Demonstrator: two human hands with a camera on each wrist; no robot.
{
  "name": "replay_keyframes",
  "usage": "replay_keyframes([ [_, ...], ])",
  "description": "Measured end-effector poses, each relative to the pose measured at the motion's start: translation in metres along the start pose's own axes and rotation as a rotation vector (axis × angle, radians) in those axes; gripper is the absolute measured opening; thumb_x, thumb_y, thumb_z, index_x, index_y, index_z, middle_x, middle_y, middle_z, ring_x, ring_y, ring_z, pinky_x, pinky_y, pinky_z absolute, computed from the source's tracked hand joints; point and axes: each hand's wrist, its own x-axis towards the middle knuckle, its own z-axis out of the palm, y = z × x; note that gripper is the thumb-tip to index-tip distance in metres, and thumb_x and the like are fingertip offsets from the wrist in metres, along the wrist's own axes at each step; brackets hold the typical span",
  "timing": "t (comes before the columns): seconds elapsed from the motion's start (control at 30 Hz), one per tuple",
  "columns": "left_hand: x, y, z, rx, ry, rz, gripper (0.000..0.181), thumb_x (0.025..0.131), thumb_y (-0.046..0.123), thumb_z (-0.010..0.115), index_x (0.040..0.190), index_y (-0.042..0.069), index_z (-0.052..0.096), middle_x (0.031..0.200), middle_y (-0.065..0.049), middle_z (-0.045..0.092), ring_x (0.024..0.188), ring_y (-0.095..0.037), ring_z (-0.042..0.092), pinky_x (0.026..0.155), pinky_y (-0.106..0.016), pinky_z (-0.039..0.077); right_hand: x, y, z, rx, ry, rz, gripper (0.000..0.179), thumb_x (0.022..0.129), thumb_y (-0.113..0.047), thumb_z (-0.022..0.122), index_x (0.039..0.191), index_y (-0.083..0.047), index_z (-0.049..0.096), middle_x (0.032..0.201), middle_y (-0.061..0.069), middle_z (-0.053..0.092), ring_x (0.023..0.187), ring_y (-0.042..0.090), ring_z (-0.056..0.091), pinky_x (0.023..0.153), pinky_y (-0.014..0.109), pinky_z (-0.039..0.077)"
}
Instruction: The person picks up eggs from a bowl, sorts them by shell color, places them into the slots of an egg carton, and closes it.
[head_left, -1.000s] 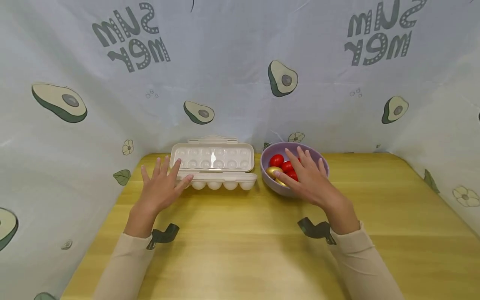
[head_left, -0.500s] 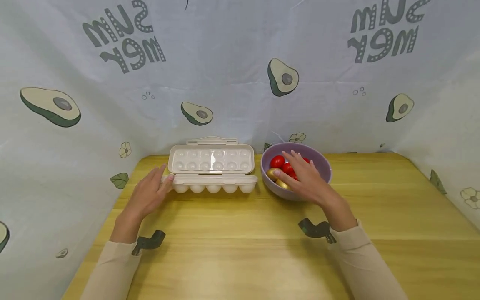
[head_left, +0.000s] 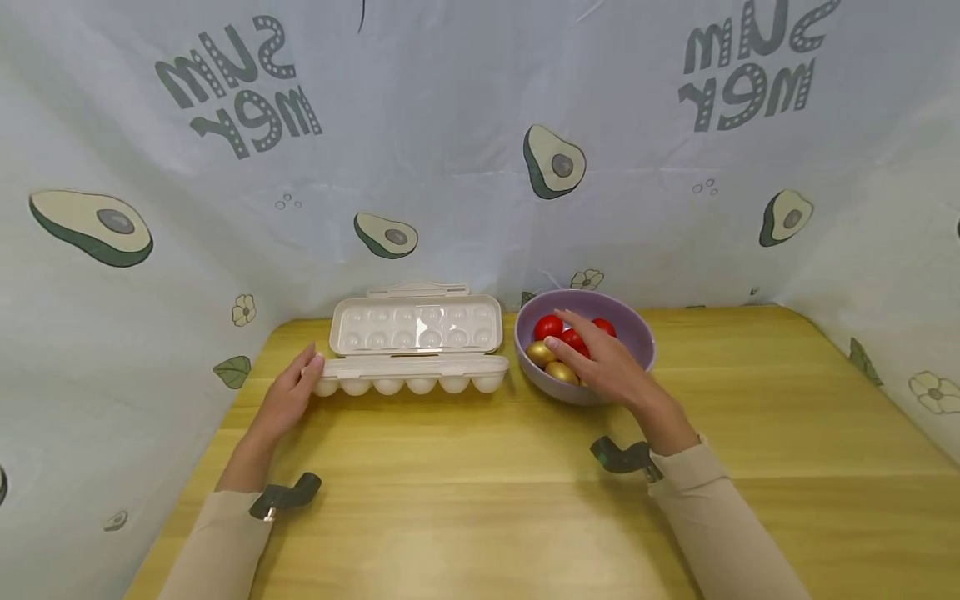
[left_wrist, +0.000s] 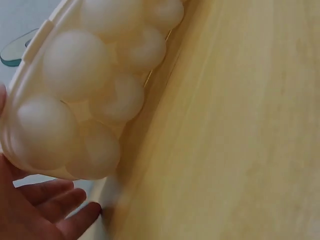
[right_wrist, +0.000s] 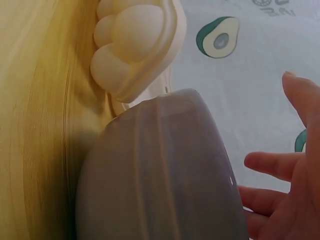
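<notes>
A pale plastic egg carton (head_left: pixel 416 367) stands with its lid raised at the back of the table. My left hand (head_left: pixel 288 392) holds its left end, with the thumb at the near rim; in the left wrist view the other fingers (left_wrist: pixel 75 220) lie loosely beside and below that end. Purple on the head view's right is a bowl (head_left: pixel 637 337) with red eggs (head_left: pixel 548 327) and golden eggs (head_left: pixel 561 372) in it. My right hand (head_left: pixel 603 358) hovers over the bowl with fingers extended, covering part of the eggs. The right wrist view shows its fingers spread beyond the bowl's rim.
The wooden table (head_left: pixel 450 483) stretches in front of both things and to the right. A hanging sheet (head_left: pixel 450 167) with avocado prints closes off the back and sides, close behind the carton and bowl. A dark mount (head_left: pixel 285 496) sits on each wrist.
My left hand has moved from above the carton's left part to its left end and now holds it there. The right hand has stayed over the bowl, its fingers lowered and drawn closer together.
</notes>
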Motion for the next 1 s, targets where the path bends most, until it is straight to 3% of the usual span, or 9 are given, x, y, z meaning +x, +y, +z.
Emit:
replay_keyframes([
  [0.27, -0.002, -0.013, 0.009, -0.171, 0.005, -0.058, 0.07, 0.103, 0.045, 0.038, 0.152, 0.0, 0.019, 0.156, -0.024, 0.019, 0.145, -0.037, 0.012, 0.117, -0.049, 0.014, -0.002, 0.004, 0.002, 0.027, 0.023, -0.008, 0.063, 0.098, -0.048, 0.049, 0.149, -0.013, 0.036, 0.145, 0.016, 0.044, 0.13, 0.041, 0.041, 0.104, 0.062, 0.034],
  [0.43, -0.004, -0.017, 0.014, -0.381, -0.018, -0.056, 0.065, 0.104, 0.035, 0.04, 0.152, -0.002, 0.016, 0.157, -0.022, 0.019, 0.145, -0.032, 0.016, 0.115, -0.037, 0.02, -0.001, 0.007, 0.001, 0.072, 0.037, -0.017, 0.06, 0.098, -0.046, 0.049, 0.147, -0.012, 0.039, 0.145, 0.015, 0.045, 0.129, 0.037, 0.044, 0.106, 0.058, 0.034],
  [0.53, -0.004, -0.018, 0.015, -0.46, -0.028, -0.035, 0.063, 0.105, 0.03, 0.041, 0.152, -0.002, 0.016, 0.158, -0.02, 0.017, 0.144, -0.032, 0.018, 0.11, -0.025, 0.027, 0.001, 0.007, -0.001, 0.108, 0.05, -0.02, 0.06, 0.098, -0.046, 0.049, 0.146, -0.013, 0.04, 0.146, 0.014, 0.044, 0.129, 0.034, 0.044, 0.108, 0.054, 0.034],
  [0.73, -0.006, -0.024, 0.012, -0.415, -0.046, -0.009, 0.064, 0.103, 0.028, 0.047, 0.153, 0.002, 0.018, 0.159, -0.015, 0.019, 0.144, -0.031, 0.019, 0.098, -0.006, 0.033, 0.003, 0.009, -0.002, 0.148, 0.045, -0.019, 0.059, 0.098, -0.048, 0.049, 0.146, -0.015, 0.04, 0.145, 0.015, 0.045, 0.132, 0.033, 0.043, 0.108, 0.052, 0.035],
  [1.0, -0.006, -0.025, 0.013, -0.359, -0.09, 0.029, 0.065, 0.1, 0.021, 0.053, 0.154, 0.006, 0.02, 0.159, -0.014, 0.019, 0.143, -0.031, 0.019, 0.095, -0.002, 0.03, 0.005, 0.011, -0.003, 0.153, 0.054, -0.016, 0.058, 0.098, -0.046, 0.05, 0.144, -0.012, 0.043, 0.14, 0.014, 0.05, 0.128, 0.032, 0.048, 0.108, 0.051, 0.035],
])
